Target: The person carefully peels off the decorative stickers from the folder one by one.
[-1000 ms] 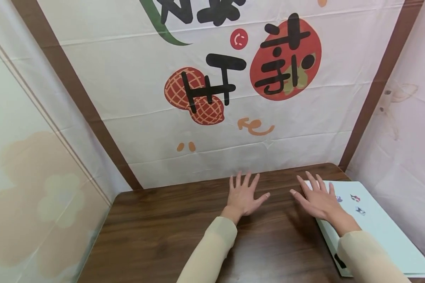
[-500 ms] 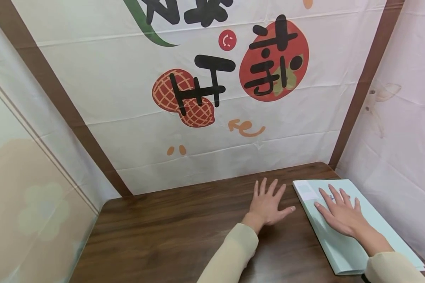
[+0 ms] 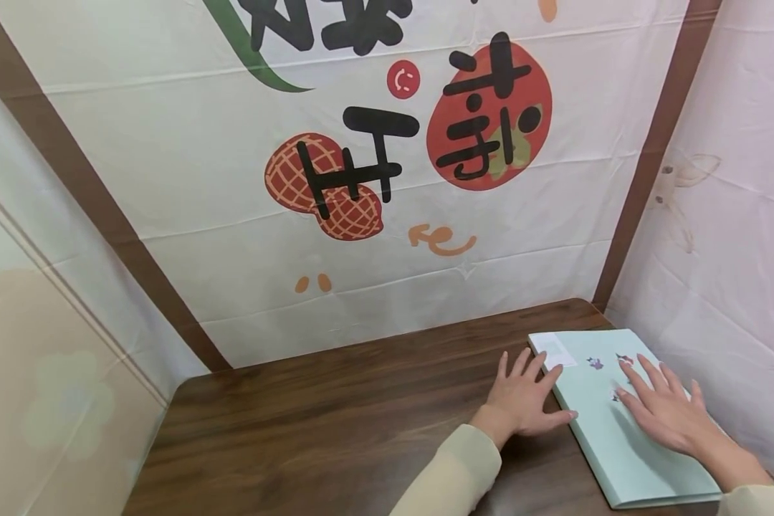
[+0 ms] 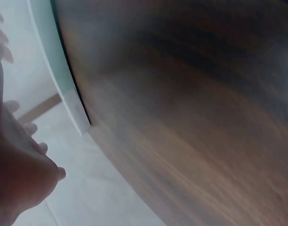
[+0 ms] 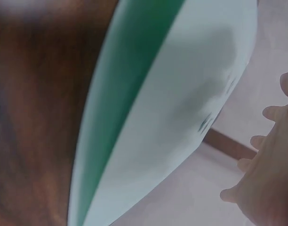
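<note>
A pale mint-green folder [image 3: 626, 444] lies flat at the right side of the table, with a white label [image 3: 555, 350] at its far left corner and small cartoon stickers [image 3: 595, 363] on its cover. My left hand [image 3: 522, 398] is spread beside the folder's left edge, its fingertips overlapping that edge in the head view. Over the cover my right hand [image 3: 671, 412] stretches out with fingers apart, casting a shadow on it. In the right wrist view the folder's thick green spine [image 5: 120, 94] shows, and the right hand [image 5: 271, 160] appears above the cover. Neither hand grips anything.
The dark wood-grain table [image 3: 309, 430] reaches left from the folder. A white printed cloth [image 3: 374, 301] hangs along its back edge, and further cloth panels [image 3: 735, 287] close in on the left and right sides.
Both hands have moved right and nearer: the left from the table's middle to the folder's edge, the right farther over the cover. The view has shifted slightly; the label is now uncovered.
</note>
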Tool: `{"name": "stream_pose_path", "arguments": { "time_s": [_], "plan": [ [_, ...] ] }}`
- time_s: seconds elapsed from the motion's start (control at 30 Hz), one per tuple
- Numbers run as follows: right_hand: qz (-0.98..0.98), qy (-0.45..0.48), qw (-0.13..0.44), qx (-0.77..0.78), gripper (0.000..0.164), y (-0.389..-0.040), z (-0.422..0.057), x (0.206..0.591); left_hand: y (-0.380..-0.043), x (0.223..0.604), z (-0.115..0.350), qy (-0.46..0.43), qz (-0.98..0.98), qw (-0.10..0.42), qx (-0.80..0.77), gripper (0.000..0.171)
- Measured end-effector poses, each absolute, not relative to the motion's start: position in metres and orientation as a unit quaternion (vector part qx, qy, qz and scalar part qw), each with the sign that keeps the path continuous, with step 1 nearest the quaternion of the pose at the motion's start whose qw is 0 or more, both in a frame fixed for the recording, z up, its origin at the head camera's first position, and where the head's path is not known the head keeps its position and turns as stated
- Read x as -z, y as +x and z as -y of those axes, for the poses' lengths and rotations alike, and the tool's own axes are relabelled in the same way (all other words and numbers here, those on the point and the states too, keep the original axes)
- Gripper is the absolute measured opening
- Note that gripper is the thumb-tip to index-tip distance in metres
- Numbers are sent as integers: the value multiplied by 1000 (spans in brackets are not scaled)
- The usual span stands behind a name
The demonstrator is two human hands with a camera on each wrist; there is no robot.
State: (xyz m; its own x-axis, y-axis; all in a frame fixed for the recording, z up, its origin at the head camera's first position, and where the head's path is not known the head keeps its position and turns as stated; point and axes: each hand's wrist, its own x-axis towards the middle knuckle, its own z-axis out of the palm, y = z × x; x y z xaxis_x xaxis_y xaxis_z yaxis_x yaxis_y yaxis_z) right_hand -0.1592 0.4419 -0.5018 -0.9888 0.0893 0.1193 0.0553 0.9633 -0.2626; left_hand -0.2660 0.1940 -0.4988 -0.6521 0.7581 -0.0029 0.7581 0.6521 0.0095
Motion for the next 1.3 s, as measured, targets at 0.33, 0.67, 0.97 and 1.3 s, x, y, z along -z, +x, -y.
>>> {"name": "stream_pose_path", "arguments": {
  "time_s": [0.33,0.67,0.97,1.3],
  "plan": [
    [987,-47,65,-137,65,-148,-465,517,-252,510,-215,464,-886,11,10,73],
    [985,-42,69,-151,61,-145,-483,528,-241,510,-226,479,-878,21,19,68],
    [985,-47,45,-162,71,-133,-498,543,-228,519,-233,467,-882,45,31,63],
    [988,-56,-1,-142,76,-133,-496,543,-226,527,-243,420,-899,82,98,66]
  ]
}}
